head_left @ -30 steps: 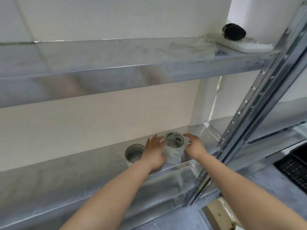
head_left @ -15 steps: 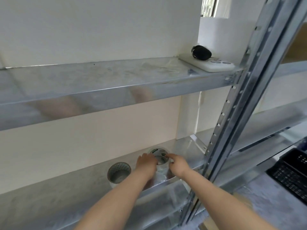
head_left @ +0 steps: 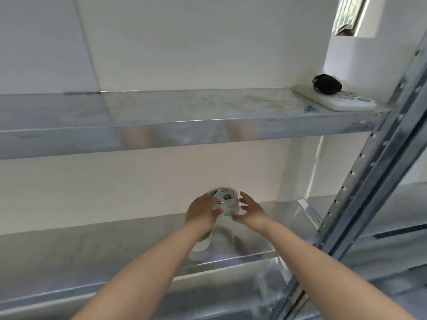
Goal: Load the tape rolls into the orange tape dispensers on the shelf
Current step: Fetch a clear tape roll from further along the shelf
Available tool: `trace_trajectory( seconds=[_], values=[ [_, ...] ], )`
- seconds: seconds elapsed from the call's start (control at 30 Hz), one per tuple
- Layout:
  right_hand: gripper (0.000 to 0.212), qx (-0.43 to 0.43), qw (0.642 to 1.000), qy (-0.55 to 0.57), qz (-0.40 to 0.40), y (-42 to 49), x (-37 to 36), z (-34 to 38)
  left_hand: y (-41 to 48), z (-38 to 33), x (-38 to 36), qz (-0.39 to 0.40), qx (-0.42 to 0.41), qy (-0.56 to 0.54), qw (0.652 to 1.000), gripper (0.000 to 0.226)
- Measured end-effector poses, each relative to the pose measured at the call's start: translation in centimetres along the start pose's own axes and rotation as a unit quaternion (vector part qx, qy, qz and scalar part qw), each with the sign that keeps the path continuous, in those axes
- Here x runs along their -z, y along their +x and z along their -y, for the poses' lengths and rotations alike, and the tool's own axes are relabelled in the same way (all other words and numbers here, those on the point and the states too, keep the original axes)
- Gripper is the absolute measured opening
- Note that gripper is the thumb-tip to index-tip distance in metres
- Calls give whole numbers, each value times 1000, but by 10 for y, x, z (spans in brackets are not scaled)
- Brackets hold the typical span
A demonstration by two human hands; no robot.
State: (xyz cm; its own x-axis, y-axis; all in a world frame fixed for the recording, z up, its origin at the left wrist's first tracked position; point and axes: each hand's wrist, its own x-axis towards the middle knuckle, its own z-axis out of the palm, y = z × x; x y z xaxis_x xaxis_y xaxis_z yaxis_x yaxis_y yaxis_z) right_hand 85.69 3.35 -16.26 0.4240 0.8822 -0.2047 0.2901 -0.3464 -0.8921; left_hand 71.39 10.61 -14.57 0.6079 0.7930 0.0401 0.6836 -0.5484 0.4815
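You've got the clear tape roll with the green-and-white label lifted off the metal shelf, left hand and right hand cupping it between curled fingers, steadying it for carrying, no orange dispenser visible.

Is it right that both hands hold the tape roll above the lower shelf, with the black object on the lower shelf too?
Not quite. The head view shows the black object on the upper shelf. Both hands do hold the tape roll above the lower shelf.

tape rolls: 2 visible | hands: 2 | shelves: 2 | remote: 1
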Motion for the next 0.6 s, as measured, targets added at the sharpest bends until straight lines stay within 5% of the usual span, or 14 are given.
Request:
trace_trajectory(
  seconds=[0.17, 0.33, 0.6],
  values=[
    [88, 25, 997, 8, 78, 2, -56, 25, -30, 46, 33, -50, 90, -21, 994, 36],
    [54, 119, 982, -10, 145, -7, -132, 59, -84, 98, 61, -117, 160, -32, 980, 35],
    [55, 212, 944, -27, 251, -48, -275, 115, -188, 197, 116, -167, 268, -37, 948, 36]
  ],
)
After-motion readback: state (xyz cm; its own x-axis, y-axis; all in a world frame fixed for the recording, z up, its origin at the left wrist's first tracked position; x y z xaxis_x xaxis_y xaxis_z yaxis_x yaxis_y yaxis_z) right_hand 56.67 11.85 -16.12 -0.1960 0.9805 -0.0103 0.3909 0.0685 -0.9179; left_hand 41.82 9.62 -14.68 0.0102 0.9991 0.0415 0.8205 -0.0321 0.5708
